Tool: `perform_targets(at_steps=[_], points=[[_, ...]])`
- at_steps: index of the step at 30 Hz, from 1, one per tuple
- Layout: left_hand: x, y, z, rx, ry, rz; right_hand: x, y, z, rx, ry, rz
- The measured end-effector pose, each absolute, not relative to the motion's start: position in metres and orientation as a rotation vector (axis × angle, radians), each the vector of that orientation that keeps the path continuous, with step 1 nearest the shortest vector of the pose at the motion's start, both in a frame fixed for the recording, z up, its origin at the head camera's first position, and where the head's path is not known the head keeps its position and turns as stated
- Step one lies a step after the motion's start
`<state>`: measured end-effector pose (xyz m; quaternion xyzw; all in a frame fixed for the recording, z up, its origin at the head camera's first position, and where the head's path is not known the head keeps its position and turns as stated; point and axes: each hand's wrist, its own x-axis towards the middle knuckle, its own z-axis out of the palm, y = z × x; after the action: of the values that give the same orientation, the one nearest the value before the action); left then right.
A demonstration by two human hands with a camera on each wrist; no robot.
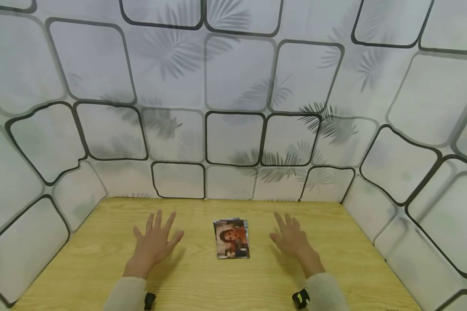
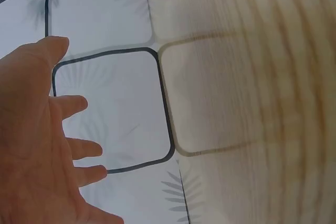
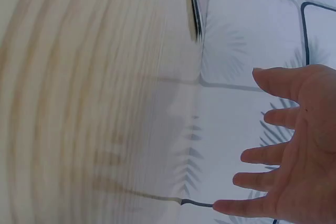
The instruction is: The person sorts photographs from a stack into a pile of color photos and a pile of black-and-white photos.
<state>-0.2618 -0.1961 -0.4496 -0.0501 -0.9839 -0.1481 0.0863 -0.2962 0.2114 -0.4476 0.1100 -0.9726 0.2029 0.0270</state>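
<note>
A small stack of photo cards (image 1: 232, 239) lies on the wooden table between the two hands, its edges slightly uneven. The top card pictures a person in reddish tones. To the left of the stack is my left hand (image 1: 154, 244), fingers spread and holding nothing. My right hand (image 1: 293, 242) is on the other side, also with its fingers extended and nothing in it. Each wrist view shows the palm side of a hand, the left (image 2: 31, 140) and the right (image 3: 310, 145), with the fingers apart. In the right wrist view the stack (image 3: 195, 9) appears edge-on at the top.
The light wooden tabletop (image 1: 202, 285) has a glossy grain. Pale wall covering (image 1: 233, 138) with dark rounded outlines and leaf prints closes off the back and both sides. Each light sleeve has a dark wrist device (image 1: 301, 298) at its cuff.
</note>
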Motion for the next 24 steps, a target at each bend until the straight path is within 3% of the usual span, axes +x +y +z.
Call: perform_targets(at_steps=[24], points=[[-0.272,-0.149,-0.447,-0.353,-2.861,-0.799,-0.307,0.150,-0.462,0.453,-2.835,1.084]])
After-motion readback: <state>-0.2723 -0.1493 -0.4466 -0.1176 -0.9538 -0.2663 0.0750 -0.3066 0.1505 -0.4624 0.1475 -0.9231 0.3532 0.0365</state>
